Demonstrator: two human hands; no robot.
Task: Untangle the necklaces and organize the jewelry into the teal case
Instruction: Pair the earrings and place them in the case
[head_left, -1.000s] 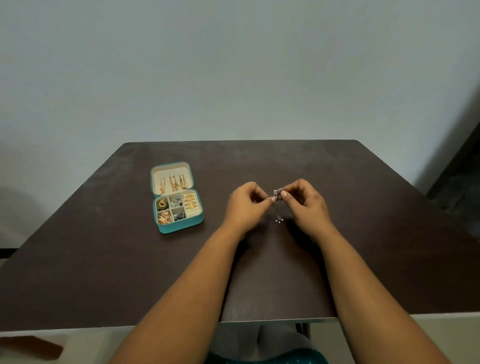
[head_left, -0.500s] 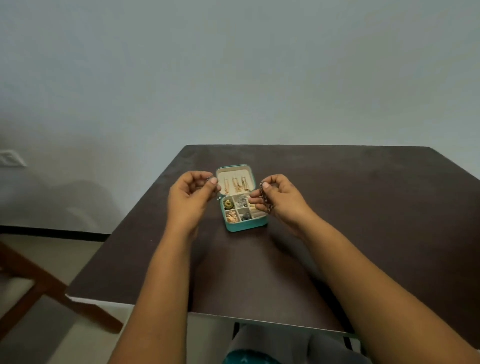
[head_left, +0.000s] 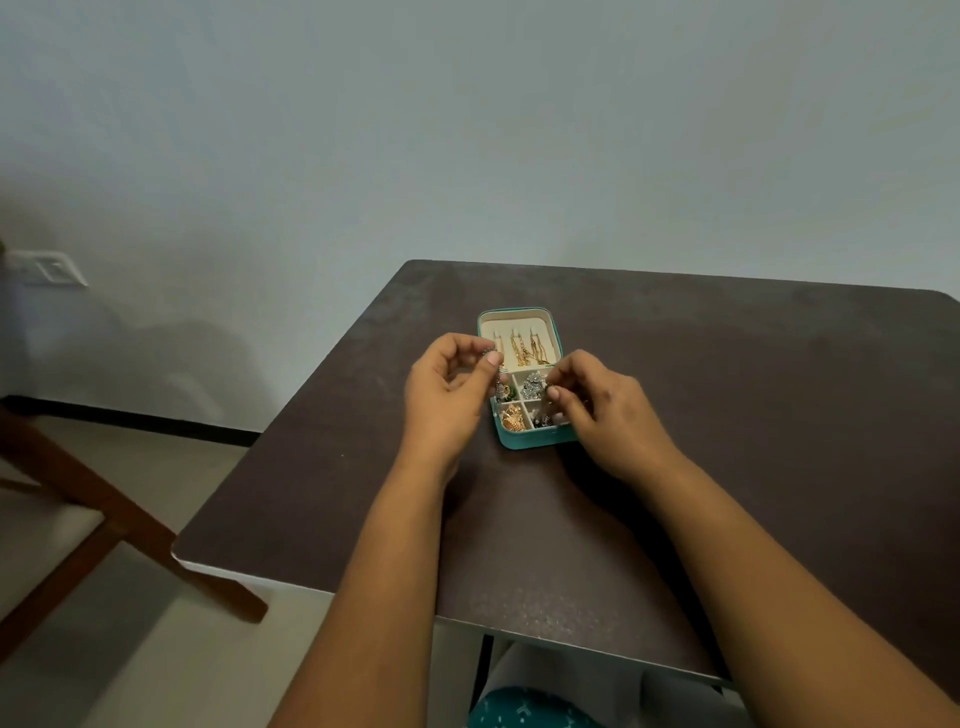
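Room: a pale grey-blue wall behind, a light floor, a white switch plate (head_left: 49, 267) low on the wall at the left, and a brown wooden chair leg (head_left: 119, 525) at the left edge.
Surface: a dark brown square surface (head_left: 753, 415) with a thin light edge at the near side.
Teal case: the teal case (head_left: 524, 440) lies open on the surface, between the two hands; its cream lid (head_left: 491, 328) lies flat on the far side.
Gold chains: three gold chains (head_left: 524, 349) hang side by side in the lid.
Compartments: small cream compartments hold a gold piece (head_left: 511, 417) at the near left and a silver piece (head_left: 532, 383) in the middle.
Left hand: the left hand (head_left: 447, 395) is over the left edge of the case, fingers curled, thumb and forefinger pinching a small silver item (head_left: 492, 357).
Right hand: the right hand (head_left: 605, 410) covers the right side of the case, fingertips pinching something small over the compartments; what it is, I cannot tell.
Person: a knee in teal patterned cloth (head_left: 524, 709) shows under the surface.
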